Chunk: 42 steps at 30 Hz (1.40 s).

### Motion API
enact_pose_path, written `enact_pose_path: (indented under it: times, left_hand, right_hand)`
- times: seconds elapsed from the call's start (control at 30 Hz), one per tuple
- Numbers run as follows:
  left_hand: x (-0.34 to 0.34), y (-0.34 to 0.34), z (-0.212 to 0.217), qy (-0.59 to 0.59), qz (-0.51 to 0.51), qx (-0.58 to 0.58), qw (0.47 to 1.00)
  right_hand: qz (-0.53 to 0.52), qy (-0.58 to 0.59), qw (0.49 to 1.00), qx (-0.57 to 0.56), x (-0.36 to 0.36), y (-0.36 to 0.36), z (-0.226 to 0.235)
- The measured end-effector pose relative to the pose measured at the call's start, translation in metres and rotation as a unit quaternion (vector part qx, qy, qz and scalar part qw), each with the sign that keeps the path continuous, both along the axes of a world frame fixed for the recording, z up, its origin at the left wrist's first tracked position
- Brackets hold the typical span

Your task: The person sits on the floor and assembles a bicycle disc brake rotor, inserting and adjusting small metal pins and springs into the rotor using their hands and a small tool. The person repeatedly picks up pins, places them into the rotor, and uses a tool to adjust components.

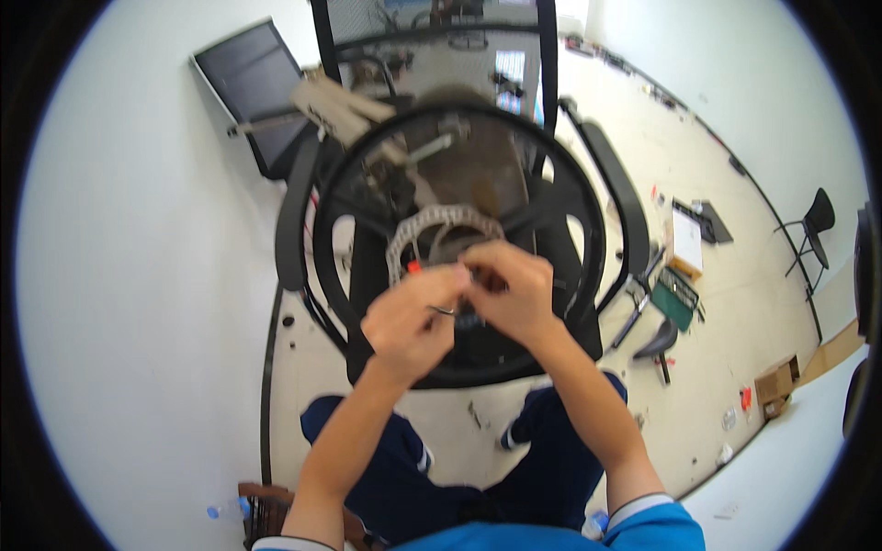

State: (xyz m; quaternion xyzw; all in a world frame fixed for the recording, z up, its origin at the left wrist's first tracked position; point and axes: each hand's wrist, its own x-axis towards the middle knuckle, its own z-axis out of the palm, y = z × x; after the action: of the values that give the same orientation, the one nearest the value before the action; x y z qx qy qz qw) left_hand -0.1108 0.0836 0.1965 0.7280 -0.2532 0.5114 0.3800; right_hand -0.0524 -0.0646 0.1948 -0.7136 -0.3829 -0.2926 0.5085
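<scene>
A black wheel with broad spokes lies across the seat of a black office chair. At the middle of the wheel sits a silver brake disc with a toothed-looking, perforated rim. My left hand is closed over the near side of the disc, and a small curved metal piece shows at its fingers. Beside it, my right hand is closed in a pinch, its fingertips meeting those of the left. What the right fingers hold is hidden. A small red piece shows next to my left hand.
A dark-screened monitor leans by the left wall near a beige strap-like piece. Right of the chair, the floor holds a green tool case, a bike saddle, a white-topped box and a cardboard box. A black chair stands farther right.
</scene>
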Motion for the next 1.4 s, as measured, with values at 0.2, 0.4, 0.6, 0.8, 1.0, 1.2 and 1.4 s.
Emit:
enact_pose_path:
  times: [0.2,0.4,0.6,0.8,1.0,1.2,1.4]
  left_hand:
    - [0.007,-0.003,0.008,-0.015,-0.024,0.022,0.999]
    - [0.010,0.008,-0.004,-0.016,0.016,0.006,1.000]
    - [0.005,0.001,-0.006,-0.008,-0.005,-0.030,1.000]
    - [0.008,0.003,0.001,-0.036,-0.012,0.023,0.999]
    - [0.011,0.003,0.001,-0.054,-0.005,0.059,0.997]
    - [0.010,0.003,-0.005,-0.069,0.024,0.014,0.997]
    - [0.003,0.003,0.001,-0.002,-0.006,-0.009,1.000]
  right_hand:
    - [0.027,-0.005,0.999,-0.023,0.001,-0.004,0.000]
    - [0.024,-0.026,0.999,-0.006,0.009,0.000,-0.002]
    - [0.003,0.016,1.000,-0.024,0.002,0.004,0.000]
    - [0.017,-0.018,0.997,-0.074,-0.006,-0.003,0.004]
    - [-0.012,-0.081,0.994,-0.067,0.001,-0.003,-0.006]
    - [-0.042,-0.134,0.989,-0.054,0.005,0.005,-0.008]
    - [-0.031,-0.124,0.989,-0.078,0.008,-0.002,-0.002]
